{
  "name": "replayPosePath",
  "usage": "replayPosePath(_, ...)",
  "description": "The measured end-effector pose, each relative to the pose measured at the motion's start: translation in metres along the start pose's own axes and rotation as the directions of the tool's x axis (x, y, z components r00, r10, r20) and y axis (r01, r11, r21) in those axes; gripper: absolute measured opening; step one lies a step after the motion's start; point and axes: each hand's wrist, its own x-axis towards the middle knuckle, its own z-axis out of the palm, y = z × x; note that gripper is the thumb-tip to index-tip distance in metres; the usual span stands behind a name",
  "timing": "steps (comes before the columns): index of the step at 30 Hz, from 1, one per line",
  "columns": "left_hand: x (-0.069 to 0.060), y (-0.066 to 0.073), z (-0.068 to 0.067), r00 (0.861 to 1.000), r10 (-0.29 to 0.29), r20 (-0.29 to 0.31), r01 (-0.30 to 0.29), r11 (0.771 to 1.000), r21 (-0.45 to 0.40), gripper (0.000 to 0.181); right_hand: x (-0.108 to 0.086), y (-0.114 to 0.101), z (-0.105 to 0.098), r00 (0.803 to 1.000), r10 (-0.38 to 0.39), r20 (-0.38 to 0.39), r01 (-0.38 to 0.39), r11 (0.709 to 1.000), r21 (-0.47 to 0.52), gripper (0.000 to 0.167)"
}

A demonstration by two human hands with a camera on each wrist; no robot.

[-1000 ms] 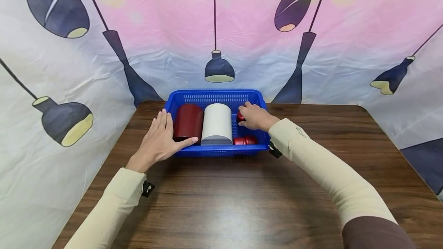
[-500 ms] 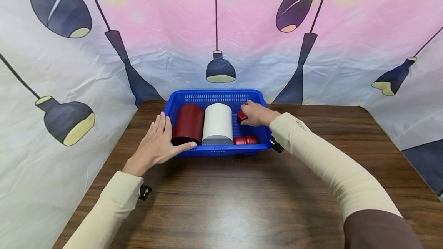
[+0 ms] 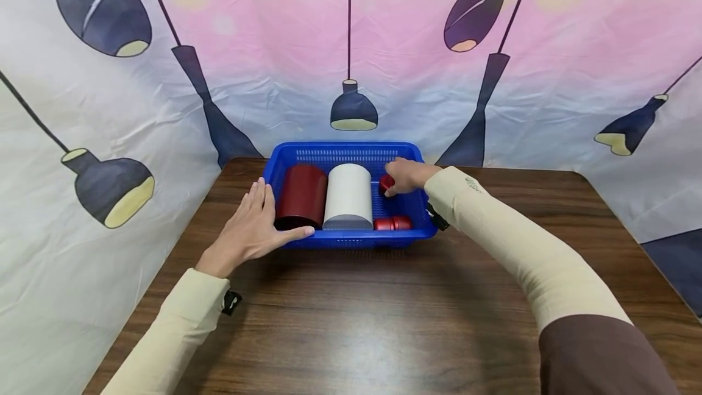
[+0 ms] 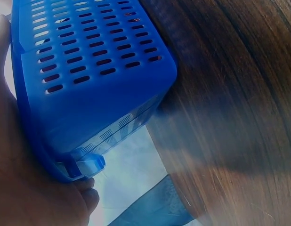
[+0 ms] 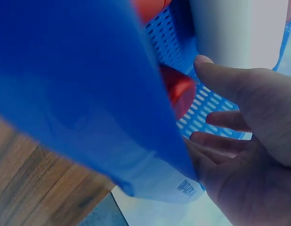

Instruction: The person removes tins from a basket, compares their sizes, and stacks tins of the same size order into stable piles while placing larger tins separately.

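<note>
A blue plastic basket (image 3: 351,240) stands on the table, holding a dark red cylinder (image 3: 303,194), a white cylinder (image 3: 349,194) and two smaller red objects. My left hand (image 3: 249,230) rests on the basket's left front corner, fingers straight along the left rim and thumb along the front one. Inside the right part of the basket, my right hand (image 3: 406,175) is around the farther red object (image 5: 182,96); in the right wrist view its thumb and fingers stand apart, with a gap to that object. The other red object (image 3: 392,223), shiny and rounded, lies near the front wall.
The brown wooden table (image 3: 340,316) extends in front of the basket and to both sides. Behind it hangs a cloth backdrop (image 3: 296,78) printed with dark lamps. The basket stands close to the table's back edge.
The view shifts slightly. My right hand stays at the farther red object with only small finger movement. My left hand keeps its place on the rim, and the basket's contents look unmoved.
</note>
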Motion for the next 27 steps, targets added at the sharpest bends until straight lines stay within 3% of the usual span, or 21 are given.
replayPosePath(8, 0.000, 0.002, -0.001, 1.000, -0.007, 0.009, 0.007, 1.000, 0.009, 0.135, 0.007, -0.003, -0.006, 0.999, -0.004, 0.032, 0.006, 0.999, -0.040, 0.032)
replayPosePath(16, 0.000, 0.001, 0.000, 1.000, -0.015, 0.006, 0.015, 1.000, 0.009, 0.136, 0.017, -0.008, 0.001, 0.998, 0.003, 0.070, 0.000, 0.999, -0.037, 0.029)
replayPosePath(27, 0.001, 0.002, 0.002, 1.000, -0.020, -0.006, 0.020, 1.000, 0.019, 0.136, 0.029, -0.008, 0.012, 0.999, 0.046, 0.029, -0.046, 0.999, 0.004, 0.024)
